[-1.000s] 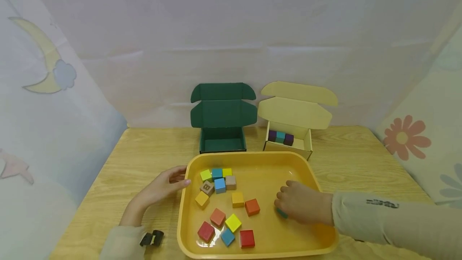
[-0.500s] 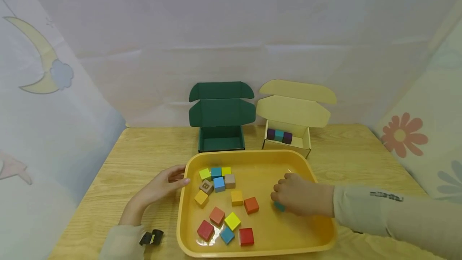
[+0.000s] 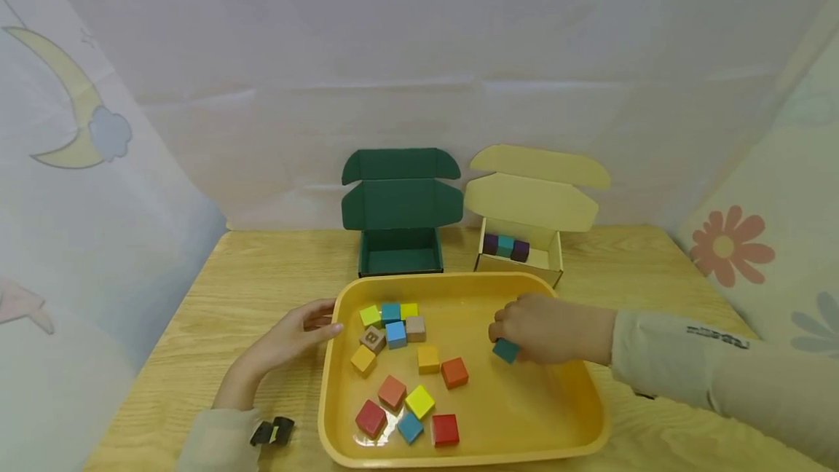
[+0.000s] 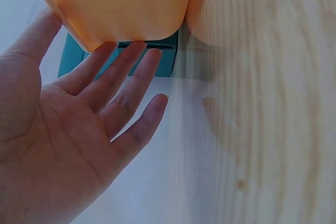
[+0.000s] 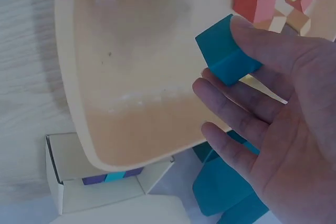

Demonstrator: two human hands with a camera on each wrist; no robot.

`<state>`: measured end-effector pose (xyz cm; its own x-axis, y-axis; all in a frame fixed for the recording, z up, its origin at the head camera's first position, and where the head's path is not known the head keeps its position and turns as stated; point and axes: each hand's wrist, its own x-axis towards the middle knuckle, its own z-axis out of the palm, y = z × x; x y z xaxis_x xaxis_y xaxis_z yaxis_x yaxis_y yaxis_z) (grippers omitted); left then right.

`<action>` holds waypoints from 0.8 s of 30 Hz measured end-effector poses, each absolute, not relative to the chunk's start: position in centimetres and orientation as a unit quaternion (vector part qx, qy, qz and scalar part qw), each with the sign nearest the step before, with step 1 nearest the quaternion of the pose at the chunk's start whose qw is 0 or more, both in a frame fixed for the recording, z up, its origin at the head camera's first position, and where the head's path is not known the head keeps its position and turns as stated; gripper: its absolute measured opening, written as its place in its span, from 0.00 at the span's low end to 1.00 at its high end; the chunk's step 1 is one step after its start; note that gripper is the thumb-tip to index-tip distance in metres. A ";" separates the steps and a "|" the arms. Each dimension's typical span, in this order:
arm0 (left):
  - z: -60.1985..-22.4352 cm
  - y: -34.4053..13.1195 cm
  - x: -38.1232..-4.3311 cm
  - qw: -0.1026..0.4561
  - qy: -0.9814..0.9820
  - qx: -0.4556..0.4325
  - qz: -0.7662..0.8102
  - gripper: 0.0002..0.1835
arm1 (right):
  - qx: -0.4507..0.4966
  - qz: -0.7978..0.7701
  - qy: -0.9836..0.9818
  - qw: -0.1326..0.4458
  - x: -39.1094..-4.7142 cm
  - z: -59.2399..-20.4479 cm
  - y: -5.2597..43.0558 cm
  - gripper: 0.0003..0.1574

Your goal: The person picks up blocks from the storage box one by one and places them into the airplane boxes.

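Observation:
Between thumb and fingers, my right hand (image 3: pixel 540 328) pinches a teal cube (image 5: pixel 226 51) over the right half of the yellow tray (image 3: pixel 524 450). The other fingers of that hand spread loosely in the right wrist view. At the tray's left wall is my left hand (image 4: pixel 89 103), its fingertips against the outside and its thumb at the rim. Several coloured cubes lie in the tray's left half, among them a red cube (image 3: pixel 446 430), an orange-red cube (image 3: pixel 454 373), a light blue cube (image 3: pixel 396 335) and a plain wooden cube (image 3: pixel 415 328).
Behind the tray stand an open dark green box (image 3: pixel 401 252) and an open cream box (image 3: pixel 547 259). The cream one holds a row with a teal cube (image 3: pixel 505 246) between two dark purple cubes. A small black object (image 3: pixel 272 431) lies by the left sleeve.
My right hand has risen and moved away from me with the teal cube, which now shows more below the fingers. The left hand stays at the tray's edge.

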<state>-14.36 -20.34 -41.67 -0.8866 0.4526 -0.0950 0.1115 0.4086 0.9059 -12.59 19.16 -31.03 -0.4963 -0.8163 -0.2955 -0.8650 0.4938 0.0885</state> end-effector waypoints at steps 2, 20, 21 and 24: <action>-41.6 -20.4 -14.3 0.167 0.821 0.170 0.519 0.31 | -0.485 0.102 0.861 0.112 -12.9 -30.7 19.2 0.19; -41.9 -20.5 -14.4 0.167 0.824 0.163 0.516 0.33 | -0.446 0.032 0.887 0.112 -15.7 -29.0 21.1 0.14; -42.0 -20.5 -14.4 0.168 0.823 0.165 0.516 0.33 | -0.440 0.029 0.890 0.116 -15.9 -28.9 21.2 0.13; -42.0 -20.4 -14.5 0.169 0.822 0.168 0.517 0.33 | -0.418 0.028 0.899 0.125 -16.4 -28.7 21.6 0.12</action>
<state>-14.52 -20.45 -41.99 -0.8865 0.4510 -0.1032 0.1021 0.4083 0.9071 -16.39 21.61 -28.74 -0.6189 -0.7455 -0.2475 -0.7593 0.6484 -0.0542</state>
